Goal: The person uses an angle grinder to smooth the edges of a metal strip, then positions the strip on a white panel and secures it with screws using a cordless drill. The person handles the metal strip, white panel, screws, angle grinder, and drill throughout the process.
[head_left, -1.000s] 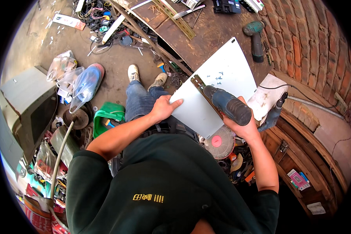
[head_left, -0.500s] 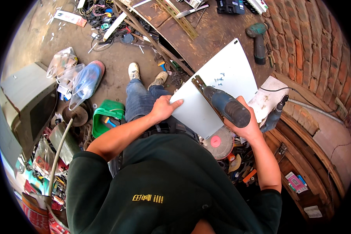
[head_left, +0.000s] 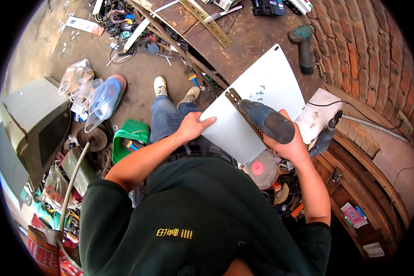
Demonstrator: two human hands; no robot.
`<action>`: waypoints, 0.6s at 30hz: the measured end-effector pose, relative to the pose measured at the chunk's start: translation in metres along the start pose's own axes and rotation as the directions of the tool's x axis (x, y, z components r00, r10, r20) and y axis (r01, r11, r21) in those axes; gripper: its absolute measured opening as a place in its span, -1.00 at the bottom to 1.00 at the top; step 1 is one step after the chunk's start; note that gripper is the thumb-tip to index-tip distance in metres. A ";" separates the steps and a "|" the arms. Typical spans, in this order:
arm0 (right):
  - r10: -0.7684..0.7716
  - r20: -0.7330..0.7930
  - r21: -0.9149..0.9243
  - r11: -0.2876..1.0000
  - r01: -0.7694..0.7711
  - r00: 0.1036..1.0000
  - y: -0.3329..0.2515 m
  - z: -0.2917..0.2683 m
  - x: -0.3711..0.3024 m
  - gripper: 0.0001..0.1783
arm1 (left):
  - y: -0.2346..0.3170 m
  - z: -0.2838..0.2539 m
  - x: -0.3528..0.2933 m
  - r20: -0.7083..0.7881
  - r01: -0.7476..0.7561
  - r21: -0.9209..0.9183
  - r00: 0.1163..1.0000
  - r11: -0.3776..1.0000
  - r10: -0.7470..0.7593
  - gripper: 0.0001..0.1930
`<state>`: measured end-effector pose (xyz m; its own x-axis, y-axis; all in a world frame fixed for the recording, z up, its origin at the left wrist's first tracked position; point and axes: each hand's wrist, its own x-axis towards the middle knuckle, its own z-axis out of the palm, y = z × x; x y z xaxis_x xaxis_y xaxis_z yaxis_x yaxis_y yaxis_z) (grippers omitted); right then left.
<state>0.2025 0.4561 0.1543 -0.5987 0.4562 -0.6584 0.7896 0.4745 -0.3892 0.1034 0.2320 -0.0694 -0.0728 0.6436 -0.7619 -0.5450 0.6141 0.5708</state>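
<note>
A white sheet panel (head_left: pixel 276 76) lies tilted over the near edge of the workbench, with small dark marks on its face. My left hand (head_left: pixel 192 127) grips its left edge, thumb on top and the other fingers hidden beneath. In my right hand (head_left: pixel 290 145) is a cordless drill (head_left: pixel 270 122), its chuck end pointing toward the panel. Under the drill runs a narrow slotted metal strip (head_left: pixel 233 95), lying across the panel. The drill hides part of the strip, and I cannot see whether its tip touches it.
On the brown workbench (head_left: pixel 244 60) lie a second drill (head_left: pixel 303 48), a slotted rail (head_left: pixel 207 23) and a knife (head_left: pixel 223 14). A brick wall (head_left: pixel 363 60) bounds the right. A round fan-like guard (head_left: pixel 264 170) sits below the panel; a green bucket (head_left: pixel 131 131) and plastic bags (head_left: pixel 101 101) are left.
The whole view has shifted slightly. Both hands, the drill and the panel keep nearly the same places relative to one another.
</note>
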 end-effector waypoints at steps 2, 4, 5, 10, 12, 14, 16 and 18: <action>0.009 0.001 -0.013 1.000 -0.009 1.000 -0.002 -0.001 0.000 -0.53 | 0.003 -0.001 -0.002 0.004 0.001 0.008 1.000 1.000 -0.001 -0.52; 0.029 -0.002 -0.066 0.997 -0.029 1.000 -0.004 -0.002 0.000 -0.53 | 0.009 -0.002 -0.003 0.019 0.010 -0.015 1.000 1.000 -0.009 -0.52; 0.023 -0.004 -0.088 0.996 -0.024 1.000 -0.004 -0.004 -0.003 -0.53 | 0.012 -0.002 -0.005 0.032 0.019 -0.033 0.999 0.999 -0.017 -0.51; -0.014 -0.116 0.087 0.996 0.024 0.993 0.006 -0.012 -0.024 -0.62 | 0.025 0.002 -0.011 0.095 0.000 -0.063 0.995 0.998 0.006 -0.51; 0.010 -0.151 0.133 0.991 0.010 0.988 0.012 -0.009 -0.036 -0.63 | 0.026 0.008 -0.012 0.059 -0.006 -0.003 0.998 1.000 0.006 -0.52; -0.175 -0.180 -0.097 0.982 0.160 0.968 0.017 -0.008 -0.039 -0.59 | 0.025 0.014 -0.010 0.049 -0.032 -0.018 0.998 0.999 0.033 -0.54; -0.243 -0.146 -0.228 0.952 0.207 0.959 0.020 -0.004 -0.036 -0.55 | 0.022 0.017 -0.010 0.015 -0.019 -0.042 1.000 0.999 0.020 -0.55; -0.244 -0.128 -0.228 0.951 0.211 0.961 0.021 -0.001 -0.029 -0.59 | 0.019 0.016 -0.006 -0.014 -0.036 -0.092 0.999 0.995 0.035 -0.56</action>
<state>0.2359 0.4534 0.1659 -0.7855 0.4187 -0.4557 0.5933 0.7188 -0.3623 0.1075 0.2468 -0.0488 -0.1032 0.6585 -0.7455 -0.6167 0.5457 0.5674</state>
